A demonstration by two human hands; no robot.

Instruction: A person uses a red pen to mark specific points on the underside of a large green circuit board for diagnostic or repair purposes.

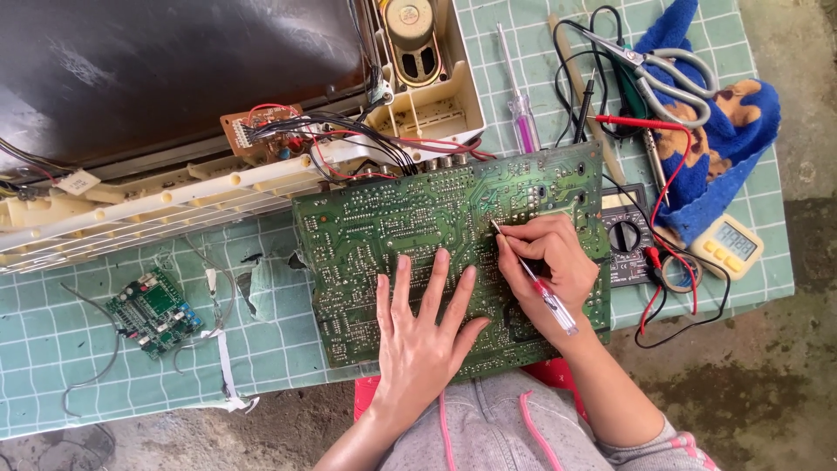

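Note:
A large green circuit board [384, 218] lies solder side up on the table's front edge, over my lap. My left hand [425, 336] rests flat on its lower middle, fingers spread, holding nothing. My right hand [547, 262] grips a slim screwdriver [551, 301] with a clear handle and red band like a pen. Its metal tip touches the board near the upper middle. Wires run from the board's top edge to a small brown board [260, 129] and an opened cream casing [218, 179].
A dark screen [174, 70] and a speaker [410, 35] sit in the casing at the back. A small green board [157, 311] lies left. Right of the board are a multimeter [625, 237] with red and black leads, scissors [663, 74], a purple screwdriver [521, 105], a blue cloth [728, 139] and a yellow timer [728, 245].

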